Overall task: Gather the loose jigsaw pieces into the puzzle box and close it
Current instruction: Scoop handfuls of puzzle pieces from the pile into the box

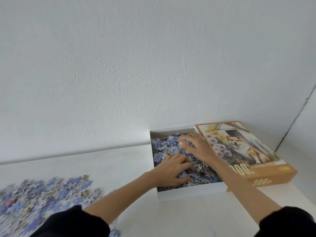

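Head view: left hand (172, 170) and right hand (196, 146) are pressed flat on pieces (168, 144). Some may be shoved from the box (188, 194).

Black left sleeve (71, 223), black right sleeve (289, 221), bare forearms (119, 199)

Home-like room, textured white wall (119, 65), white table (106, 166), loose jigsaw pieces (42, 194)

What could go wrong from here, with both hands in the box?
1. The heap in the white box rises near its rim, so pieces may spill when the left hand and right hand pull out.
2. The loose pile lies near the left sleeve, which might sweep pieces off the table.
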`<state>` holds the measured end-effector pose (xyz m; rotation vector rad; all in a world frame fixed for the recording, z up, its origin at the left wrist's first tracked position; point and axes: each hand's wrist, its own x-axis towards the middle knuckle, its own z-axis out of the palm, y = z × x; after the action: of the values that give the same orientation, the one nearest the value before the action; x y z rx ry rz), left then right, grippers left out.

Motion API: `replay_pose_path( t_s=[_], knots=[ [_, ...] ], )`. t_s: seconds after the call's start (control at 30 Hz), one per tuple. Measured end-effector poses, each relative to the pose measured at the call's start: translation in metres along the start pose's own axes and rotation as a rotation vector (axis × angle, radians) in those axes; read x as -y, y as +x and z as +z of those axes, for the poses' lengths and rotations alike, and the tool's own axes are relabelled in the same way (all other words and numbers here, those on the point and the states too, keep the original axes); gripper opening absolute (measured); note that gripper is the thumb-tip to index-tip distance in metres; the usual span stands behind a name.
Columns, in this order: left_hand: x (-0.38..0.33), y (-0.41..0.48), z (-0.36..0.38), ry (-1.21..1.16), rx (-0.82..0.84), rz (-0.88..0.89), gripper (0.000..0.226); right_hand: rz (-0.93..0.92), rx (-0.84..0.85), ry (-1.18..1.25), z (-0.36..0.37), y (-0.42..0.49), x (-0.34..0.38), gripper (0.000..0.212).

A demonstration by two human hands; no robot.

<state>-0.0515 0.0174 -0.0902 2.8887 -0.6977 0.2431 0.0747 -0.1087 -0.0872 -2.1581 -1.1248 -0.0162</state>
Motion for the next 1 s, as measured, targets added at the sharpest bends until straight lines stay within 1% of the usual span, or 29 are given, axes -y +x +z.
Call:
replay_pose_path(
  t_s=[0.07,0.17,0.2,0.23,0.3,0.33,0.4,0.5,0.7,0.8,0.9,1.0],
  knots=[
    [0.001,-0.001,0.000,0.070,0.064,-0.007,0.047,0.048,0.051,-0.005,0.005,0.000,-0.004,0.038],
    [0.000,-0.002,0.000,0.177,0.059,-0.032,0.056,0.091,0.049,-0.107,0.007,0.001,-0.008,0.035],
    [-0.001,-0.003,-0.001,0.190,0.036,-0.043,0.055,0.085,0.047,-0.136,0.006,0.001,-0.008,0.034],
    [-0.001,-0.005,-0.002,0.181,0.009,-0.060,0.048,0.080,0.043,-0.148,0.005,0.000,-0.007,0.034],
    [-0.003,-0.007,-0.006,0.116,-0.044,-0.101,0.034,0.060,0.008,-0.149,0.003,-0.003,-0.004,0.035],
    [-0.004,-0.009,-0.008,0.079,-0.062,-0.122,0.032,0.045,-0.018,-0.146,0.001,-0.005,-0.003,0.036],
    [-0.005,-0.014,-0.013,0.007,-0.056,-0.149,0.034,0.022,-0.059,-0.134,-0.001,-0.006,-0.001,0.037],
    [-0.003,-0.021,-0.018,-0.063,-0.039,-0.117,0.035,0.022,-0.102,-0.108,-0.002,-0.007,0.003,0.033],
    [-0.002,-0.042,-0.035,-0.155,-0.155,-0.071,0.024,-0.030,-0.181,-0.037,-0.004,-0.011,0.032,0.025],
    [0.001,-0.063,-0.051,-0.167,-0.203,-0.092,0.022,-0.073,-0.193,0.034,0.003,-0.009,0.058,0.025],
    [0.005,-0.093,-0.066,-0.172,-0.262,-0.130,0.022,-0.129,-0.199,0.052,0.016,-0.007,0.084,0.024],
    [0.008,-0.128,-0.080,-0.176,-0.278,-0.162,0.021,-0.173,-0.181,0.072,0.033,-0.005,0.115,0.024]
  ],
)
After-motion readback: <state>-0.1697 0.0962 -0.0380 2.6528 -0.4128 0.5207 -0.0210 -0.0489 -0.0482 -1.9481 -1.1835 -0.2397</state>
